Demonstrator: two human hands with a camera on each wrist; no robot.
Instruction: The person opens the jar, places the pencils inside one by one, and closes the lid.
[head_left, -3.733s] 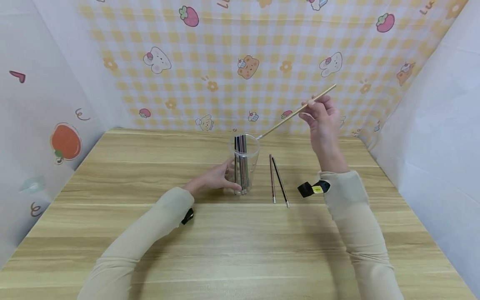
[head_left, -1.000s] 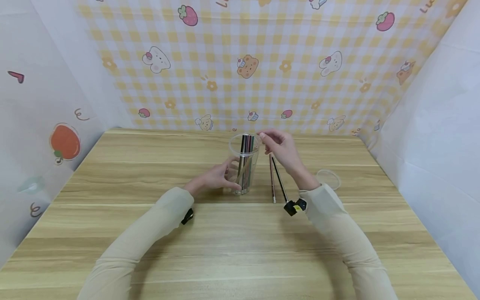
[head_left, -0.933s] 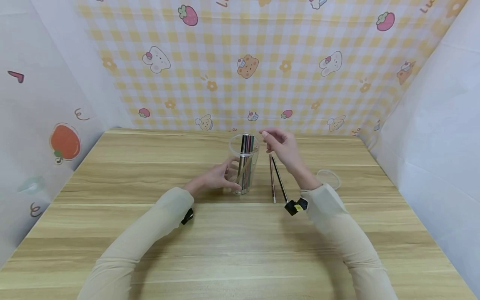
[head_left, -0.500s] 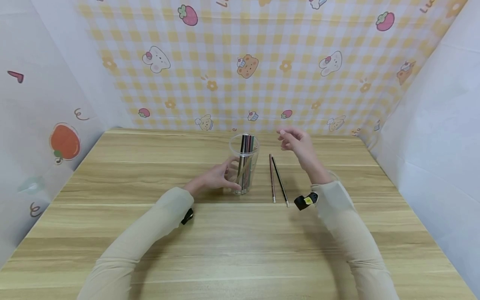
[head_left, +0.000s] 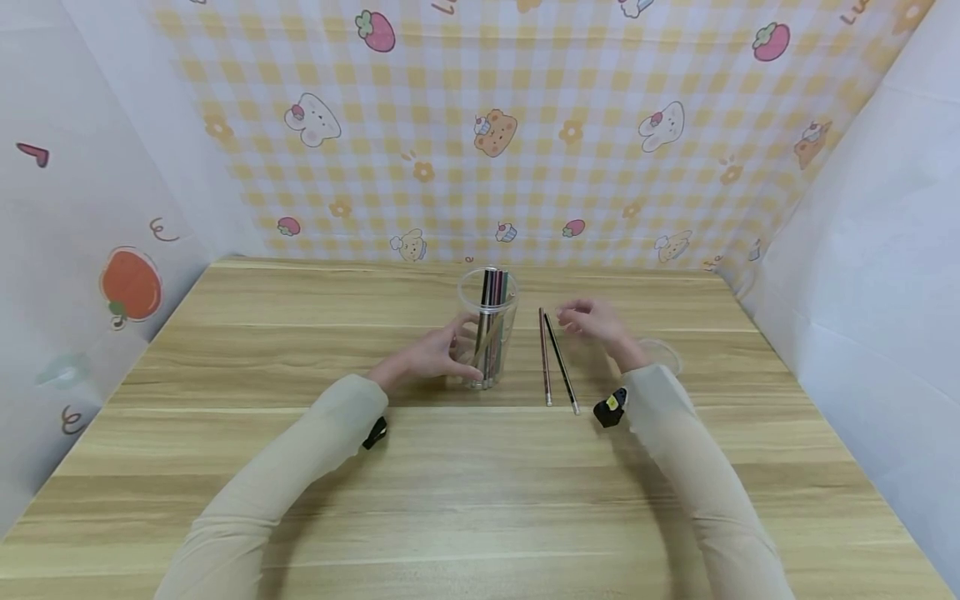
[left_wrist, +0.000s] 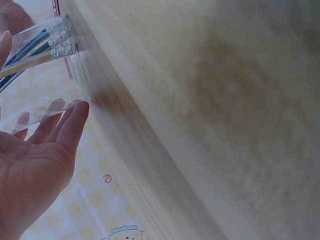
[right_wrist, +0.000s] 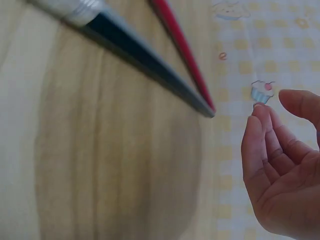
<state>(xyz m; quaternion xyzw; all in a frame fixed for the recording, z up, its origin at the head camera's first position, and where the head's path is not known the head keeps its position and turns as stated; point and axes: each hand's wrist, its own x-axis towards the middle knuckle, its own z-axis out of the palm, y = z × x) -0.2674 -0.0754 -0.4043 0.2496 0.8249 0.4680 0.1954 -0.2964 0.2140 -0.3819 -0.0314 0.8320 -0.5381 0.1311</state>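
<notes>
My left hand [head_left: 431, 354] grips the clear cup [head_left: 508, 325] of pencils [head_left: 492, 287] upright on the table [head_left: 480, 492], while my right hand [head_left: 594, 322], relaxed and holding nothing, hangs beside two loose pencils [head_left: 559, 358] that a careless nudge could set rolling.

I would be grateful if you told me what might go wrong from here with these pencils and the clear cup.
The right hand is beside the black pencil, whose far end nearly meets that of the red pencil, so picking up one might nudge the other. The gold pencil slants inside the clear cup and could obstruct another going in. If the left hand around the cup slipped, it might tip.
</notes>
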